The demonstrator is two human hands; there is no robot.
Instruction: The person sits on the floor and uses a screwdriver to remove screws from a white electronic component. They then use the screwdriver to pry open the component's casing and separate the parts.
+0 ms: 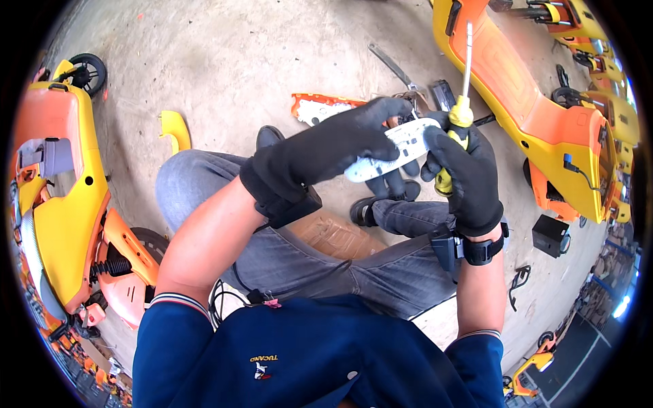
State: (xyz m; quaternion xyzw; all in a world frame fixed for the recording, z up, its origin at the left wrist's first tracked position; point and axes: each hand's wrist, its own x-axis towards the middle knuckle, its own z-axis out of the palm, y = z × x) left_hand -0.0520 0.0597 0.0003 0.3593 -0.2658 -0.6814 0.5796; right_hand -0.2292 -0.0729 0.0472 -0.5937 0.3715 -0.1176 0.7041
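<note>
My left hand [350, 143], in a black glove, grips a long white curved panel [373, 167] with small dark marks or slots along it. The panel is tilted, its right end higher than its left. In my right hand [471, 173], also gloved in black, is a screwdriver with a yellow handle [461, 114]; its metal shaft points away from me and touches nothing that I can see. The right fingers also meet the panel's right end. Beyond the hands, an orange and white part [323, 107] lies on the floor, partly hidden by my left hand.
Yellow and orange scooters stand at the left [58, 231] and right [537, 115]. On the concrete floor are a yellow curved piece [175, 132], a long grey metal tool [391, 64] and a black box [549, 235]. Brown cardboard [333, 232] lies between my legs.
</note>
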